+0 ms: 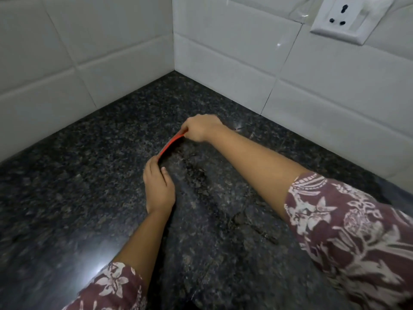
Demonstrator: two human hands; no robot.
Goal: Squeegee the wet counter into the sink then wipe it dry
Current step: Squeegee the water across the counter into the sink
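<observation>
A thin red squeegee blade (171, 143) stands on edge on the dark speckled granite counter (67, 186), bowed slightly between my hands. My left hand (159, 186) pinches its near end, fingers closed on it. My right hand (201, 128) grips its far end, nearer the wall corner. Streaks and small pools of water (245, 220) lie on the counter to the right of the blade, trailing toward me. No sink is in view.
White tiled walls (111, 63) meet in a corner just behind the hands. A white wall socket (348, 16) sits high on the right wall. A bright glare spot (98, 268) shines on the counter near my left sleeve.
</observation>
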